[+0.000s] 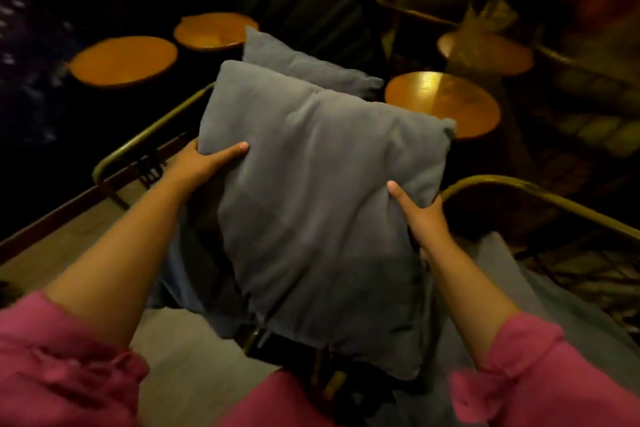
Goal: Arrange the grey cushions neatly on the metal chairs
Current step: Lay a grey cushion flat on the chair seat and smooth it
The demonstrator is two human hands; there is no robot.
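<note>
I hold a large grey cushion (318, 211) in front of me, over a metal chair. My left hand (204, 161) grips its left edge, thumb on top. My right hand (420, 215) grips its right edge the same way. A second grey cushion (304, 62) lies just behind it, partly hidden. The chair's brass-coloured metal frame (152, 135) shows to the left, and part of its frame and dark seat base (277, 347) show below the cushion. Another metal chair (540, 198) stands at the right with a grey cushion (512, 274) lying in it.
Several round wooden tabletops surround the chairs: two at the left (124, 61), one at centre right (443, 104), one further back (485, 52). A dark striped seat (304, 0) stands behind the cushions. Pale floor (194, 357) shows below. The scene is dim and blurred.
</note>
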